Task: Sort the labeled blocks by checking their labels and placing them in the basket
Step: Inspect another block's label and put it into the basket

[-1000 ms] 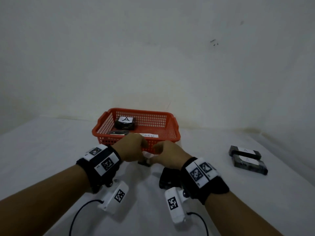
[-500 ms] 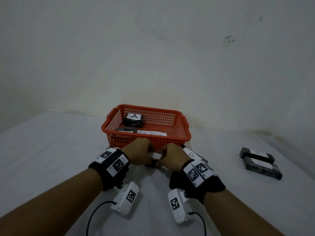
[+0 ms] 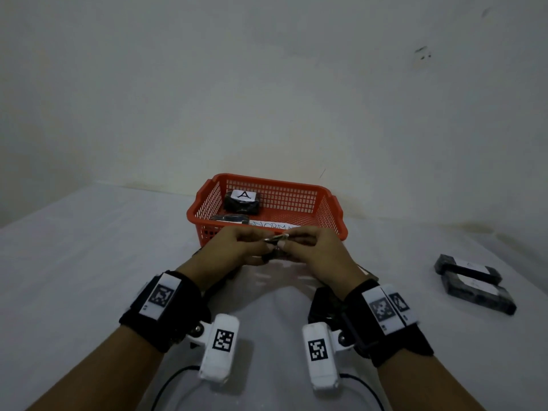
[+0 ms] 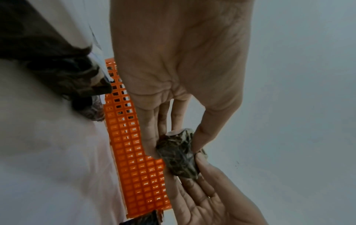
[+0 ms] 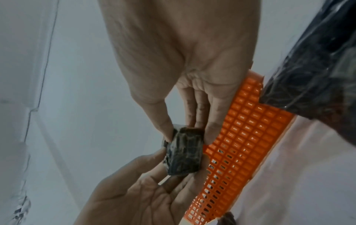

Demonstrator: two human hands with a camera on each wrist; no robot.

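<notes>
L hand (image 3: pixel 237 247) + R hand (image 3: pixel 314 250): both grips pinching small dark block (image 3: pixel 275 240) btwn them | block just in front of orange basket (image 3: pixel 207 215), above desk (image 3: pixel 89 262)

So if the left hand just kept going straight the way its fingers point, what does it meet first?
Most likely the right hand: the left hand points across at it, both pinching the small dark block between them. The orange basket sits just beyond, though depth is hard to judge.

Small dark block (image 3: pixel 275 241) now lifted off the table, pinched between both hands' fingers (image 3: pixel 268 247) before the basket (image 3: pixel 332 232).
</notes>
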